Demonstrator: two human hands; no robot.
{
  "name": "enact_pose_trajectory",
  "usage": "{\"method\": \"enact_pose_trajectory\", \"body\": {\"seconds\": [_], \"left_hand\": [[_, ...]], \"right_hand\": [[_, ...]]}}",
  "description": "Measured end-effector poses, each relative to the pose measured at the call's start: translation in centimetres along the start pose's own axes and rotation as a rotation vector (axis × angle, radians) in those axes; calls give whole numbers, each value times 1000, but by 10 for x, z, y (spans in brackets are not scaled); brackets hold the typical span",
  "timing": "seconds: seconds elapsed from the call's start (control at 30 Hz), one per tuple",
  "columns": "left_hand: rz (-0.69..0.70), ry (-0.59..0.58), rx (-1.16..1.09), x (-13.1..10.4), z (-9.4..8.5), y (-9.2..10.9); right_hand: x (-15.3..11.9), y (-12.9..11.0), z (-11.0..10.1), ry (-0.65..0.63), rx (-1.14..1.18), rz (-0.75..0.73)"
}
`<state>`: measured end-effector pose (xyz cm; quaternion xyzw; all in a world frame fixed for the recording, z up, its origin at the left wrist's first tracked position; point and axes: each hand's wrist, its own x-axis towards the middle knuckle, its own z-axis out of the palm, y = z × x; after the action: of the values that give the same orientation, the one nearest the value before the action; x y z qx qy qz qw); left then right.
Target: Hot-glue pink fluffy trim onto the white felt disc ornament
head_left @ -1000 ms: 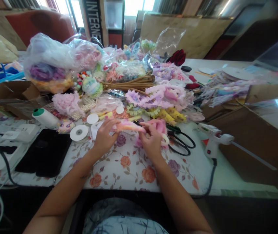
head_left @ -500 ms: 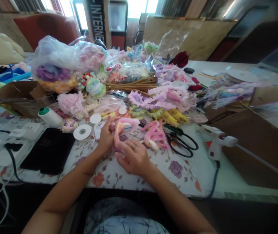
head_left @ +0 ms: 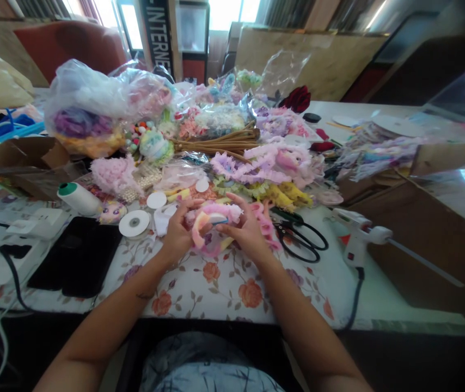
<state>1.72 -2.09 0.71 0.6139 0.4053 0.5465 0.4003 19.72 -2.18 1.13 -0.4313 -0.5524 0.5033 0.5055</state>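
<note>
Between both hands is a pink fluffy craft piece (head_left: 227, 211) with a white and blue inner part. From it a pale orange-to-pink fuzzy strip (head_left: 198, 231) curls down at the left. My left hand (head_left: 178, 233) grips the left side, fingers curled round it. My right hand (head_left: 249, 231) holds the right side, its thumb near the blue edge and its fingers behind. Beyond my right hand lies a bundle of pink fuzzy strips (head_left: 268, 226), partly hidden. Black-handled scissors (head_left: 301, 239) rest to its right.
A glue gun (head_left: 357, 239) stands by a cardboard box (head_left: 420, 250) on the right. Left are a ribbon spool (head_left: 134, 224), a thread cone (head_left: 78, 198), a dark phone (head_left: 75, 256) and white power adapters (head_left: 44, 223). Brown stems (head_left: 216, 142) and bagged plush trims (head_left: 89, 103) fill the back.
My right hand has moved from the near end of the pink strip up to the right side of the fluffy piece. My left hand still holds its left side.
</note>
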Motion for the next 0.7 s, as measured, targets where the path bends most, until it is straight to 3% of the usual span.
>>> {"method": "enact_pose_trajectory", "body": {"seconds": [0.17, 0.3, 0.53, 0.7], "left_hand": [[205, -50, 118, 0, -1, -4], [391, -75, 319, 1, -6, 1], [486, 51, 371, -1, -3, 11], [572, -20, 436, -3, -2, 7]], "right_hand": [[-9, 2, -1, 76, 37, -15], [-11, 0, -2, 63, 19, -50], [-12, 6, -5, 117, -16, -26], [-12, 11, -7, 106, -51, -49]]}}
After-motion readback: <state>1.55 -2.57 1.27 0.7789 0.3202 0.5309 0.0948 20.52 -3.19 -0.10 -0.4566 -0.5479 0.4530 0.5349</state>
